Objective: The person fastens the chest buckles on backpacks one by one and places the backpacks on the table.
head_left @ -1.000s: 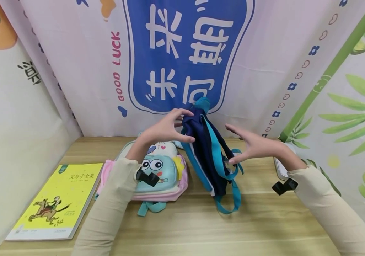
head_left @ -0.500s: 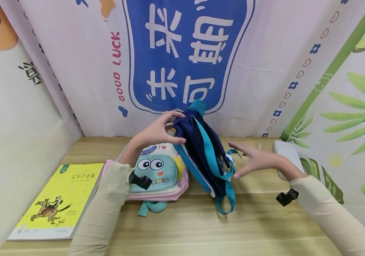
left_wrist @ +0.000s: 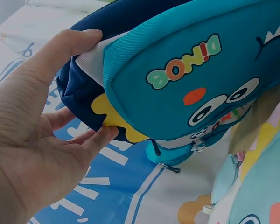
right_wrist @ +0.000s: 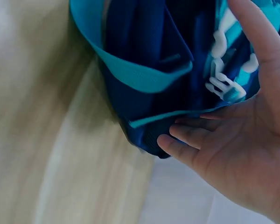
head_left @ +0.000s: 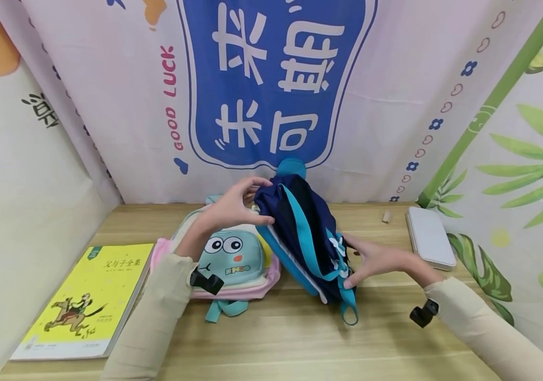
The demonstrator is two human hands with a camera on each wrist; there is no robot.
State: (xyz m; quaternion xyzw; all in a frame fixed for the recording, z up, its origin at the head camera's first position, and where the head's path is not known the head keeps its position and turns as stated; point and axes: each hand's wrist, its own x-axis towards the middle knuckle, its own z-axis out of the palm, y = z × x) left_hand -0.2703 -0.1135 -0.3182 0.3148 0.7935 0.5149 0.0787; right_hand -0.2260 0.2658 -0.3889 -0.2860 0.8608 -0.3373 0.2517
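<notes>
A navy and teal backpack [head_left: 306,227] stands tilted on the table in the head view, with a loose teal strap [head_left: 300,217] along its near face. My left hand [head_left: 233,209] grips its upper left corner. In the left wrist view the thumb lies on the navy edge and the fingertips press by a yellow trim [left_wrist: 114,116]. The front panel [left_wrist: 182,79] bears a cartoon face with DINOB letters. My right hand [head_left: 378,259] touches the lower right side, fingers and thumb extended. Beside it hang white plastic buckles [right_wrist: 224,79].
A pink and mint backpack [head_left: 233,259] with big cartoon eyes lies just left, partly behind my left arm. Further left is a yellow book [head_left: 88,296]. At the right are a white rounded box [head_left: 430,238] and a small tan piece [head_left: 386,217]. A printed cloth [head_left: 371,106] hangs behind.
The navy backpack's top has shifted left and down with my left hand. My right hand, apart from the bag earlier, has come down to touch its side near the buckles.
</notes>
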